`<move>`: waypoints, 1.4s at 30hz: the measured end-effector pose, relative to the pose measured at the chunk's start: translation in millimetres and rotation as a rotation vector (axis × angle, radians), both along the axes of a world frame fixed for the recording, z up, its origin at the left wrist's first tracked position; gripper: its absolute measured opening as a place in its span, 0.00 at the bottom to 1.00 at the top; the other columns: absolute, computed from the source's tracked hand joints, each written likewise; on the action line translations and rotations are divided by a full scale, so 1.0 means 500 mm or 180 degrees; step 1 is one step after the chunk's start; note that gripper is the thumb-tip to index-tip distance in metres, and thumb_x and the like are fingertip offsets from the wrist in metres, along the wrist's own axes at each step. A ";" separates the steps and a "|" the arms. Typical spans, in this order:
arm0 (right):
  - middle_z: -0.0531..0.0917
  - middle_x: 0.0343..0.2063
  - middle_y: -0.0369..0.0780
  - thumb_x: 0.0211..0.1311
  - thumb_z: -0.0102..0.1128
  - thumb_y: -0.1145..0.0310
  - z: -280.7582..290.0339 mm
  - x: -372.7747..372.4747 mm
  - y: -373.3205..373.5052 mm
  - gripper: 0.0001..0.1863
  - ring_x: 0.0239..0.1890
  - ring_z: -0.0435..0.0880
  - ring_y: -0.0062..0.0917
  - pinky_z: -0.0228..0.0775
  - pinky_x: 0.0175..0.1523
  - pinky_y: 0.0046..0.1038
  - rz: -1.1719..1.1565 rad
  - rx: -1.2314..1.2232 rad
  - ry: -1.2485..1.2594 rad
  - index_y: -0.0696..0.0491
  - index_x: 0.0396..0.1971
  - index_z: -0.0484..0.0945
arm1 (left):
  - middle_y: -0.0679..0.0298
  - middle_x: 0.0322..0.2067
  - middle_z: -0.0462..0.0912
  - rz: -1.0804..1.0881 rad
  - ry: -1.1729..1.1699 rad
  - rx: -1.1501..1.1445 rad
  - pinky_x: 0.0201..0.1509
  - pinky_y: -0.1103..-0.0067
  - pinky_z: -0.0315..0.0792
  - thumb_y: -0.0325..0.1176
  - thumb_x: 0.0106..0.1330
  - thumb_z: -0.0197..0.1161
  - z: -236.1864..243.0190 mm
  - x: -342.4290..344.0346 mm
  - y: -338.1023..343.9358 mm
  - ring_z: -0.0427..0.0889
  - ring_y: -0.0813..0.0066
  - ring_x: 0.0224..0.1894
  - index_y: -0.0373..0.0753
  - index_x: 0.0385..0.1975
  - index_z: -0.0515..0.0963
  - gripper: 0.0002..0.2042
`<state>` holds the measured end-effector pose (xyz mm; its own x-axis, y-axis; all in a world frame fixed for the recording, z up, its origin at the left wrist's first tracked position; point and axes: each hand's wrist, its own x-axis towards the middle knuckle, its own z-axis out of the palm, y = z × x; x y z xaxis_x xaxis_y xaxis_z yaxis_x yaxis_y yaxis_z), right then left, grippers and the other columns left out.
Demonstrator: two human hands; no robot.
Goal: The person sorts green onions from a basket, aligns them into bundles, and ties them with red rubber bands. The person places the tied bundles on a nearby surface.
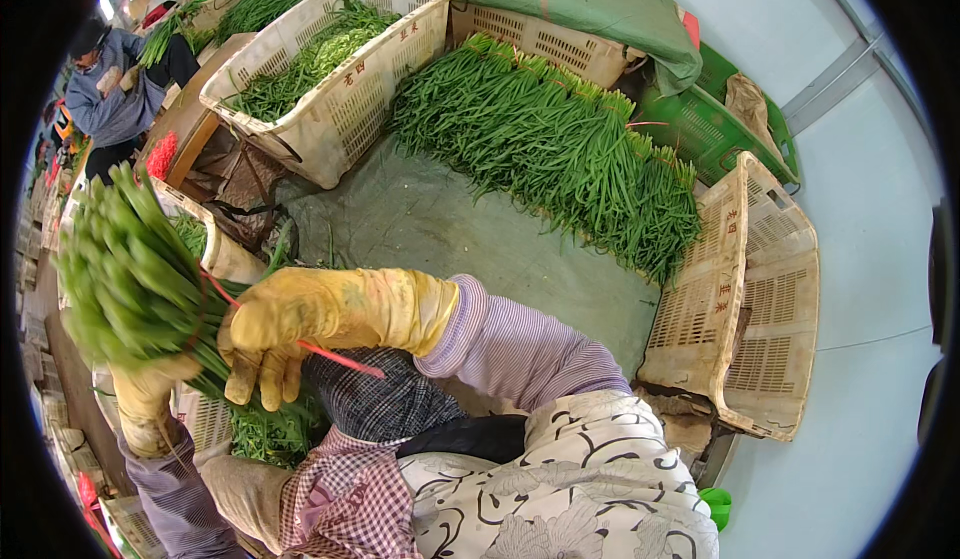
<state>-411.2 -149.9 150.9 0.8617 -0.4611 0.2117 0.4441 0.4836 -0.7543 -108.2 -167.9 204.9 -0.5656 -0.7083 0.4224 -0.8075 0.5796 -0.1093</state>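
A thick bunch of garlic chives [130,274] is up at the left, slightly blurred, its leaves trailing toward my lap. My left hand [152,399], in a yellow work glove, is closed around it from below. Across the bunch's near side lies my right hand [300,324], gloved the same way, fingers curled. A thin red tie [345,359] runs around the bunch and through the right hand's grip, one loose end sticking out. Part of the right fingers' hold is hidden by the glove.
Tied chives [550,149] stand in rows on a green sheet [430,229] ahead. A white crate [370,89] of loose greens is at the far left, another white crate [700,299] tilts at the right, and a green crate [690,134] is behind. A person [105,94] sits at far left.
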 end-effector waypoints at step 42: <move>0.83 0.43 0.42 0.46 0.73 0.82 -0.093 -0.372 0.029 0.28 0.43 0.83 0.27 0.77 0.51 0.28 -0.4790 0.0349 0.0939 0.62 0.50 0.72 | 0.56 0.61 0.72 -0.0154 0.3908 0.2138 0.58 0.77 0.68 0.36 0.68 0.61 -0.041 -0.262 -0.206 0.77 0.71 0.54 0.45 0.73 0.53 0.35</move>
